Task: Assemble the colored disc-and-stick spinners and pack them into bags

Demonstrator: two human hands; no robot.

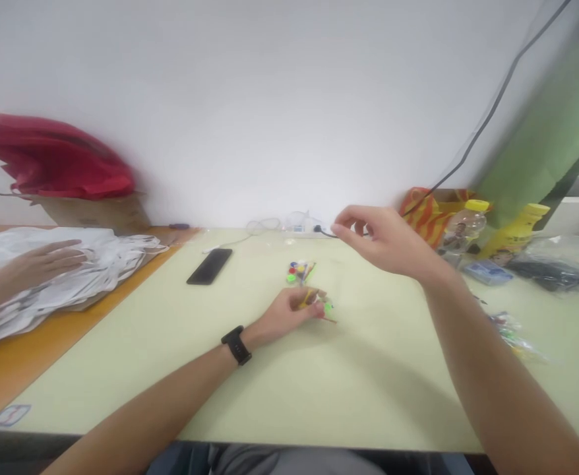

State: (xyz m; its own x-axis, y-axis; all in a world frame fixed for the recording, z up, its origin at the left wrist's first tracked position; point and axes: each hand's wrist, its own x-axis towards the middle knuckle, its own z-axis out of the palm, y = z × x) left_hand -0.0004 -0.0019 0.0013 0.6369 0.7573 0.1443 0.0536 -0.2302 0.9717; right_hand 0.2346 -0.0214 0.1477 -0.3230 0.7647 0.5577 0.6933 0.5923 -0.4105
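Observation:
My left hand [289, 313], with a black watch on its wrist, rests on the pale green table [250, 389] and is closed round a small clear packet of coloured pieces [323, 306] with a thin stick poking out. Just beyond it lies a second small packet of coloured paint pots [300, 271]. My right hand [383, 239] is raised above the table to the right, fingers curled with thumb and forefinger pinched; whether anything is in the pinch is too small to tell.
A black phone [210, 266] lies at left centre. Another person's hand [42, 262] rests on white bags [96, 264] at the left. Bottles [467, 224], plastic bags [551, 267] and a black cable [487, 119] crowd the right; more packets [510, 333] lie near my right forearm.

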